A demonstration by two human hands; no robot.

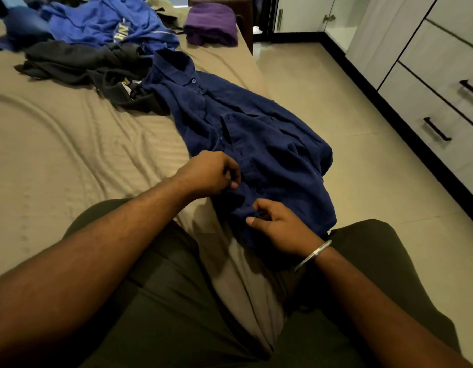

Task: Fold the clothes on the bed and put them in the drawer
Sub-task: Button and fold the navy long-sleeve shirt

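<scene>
A navy button-up shirt (pixel 246 134) lies along the right edge of the bed (pixel 60 144), collar toward the far end, its hem draped over the edge near my knees. My left hand (pixel 211 173) pinches the shirt's front placket with curled fingers. My right hand (pixel 278 227), a metal bangle on its wrist, grips the cloth just below, near the hem. A black garment (pixel 78 65) lies crumpled beyond the shirt. A bright blue garment (pixel 102 25) with lettering is heaped behind it. A purple folded cloth (pixel 211 25) sits at the far corner.
White drawers (pixel 426 102) with black bar handles line the right wall, all closed. A strip of pale tiled floor (pixel 336 115) runs between bed and drawers. My legs in dark trousers fill the near foreground.
</scene>
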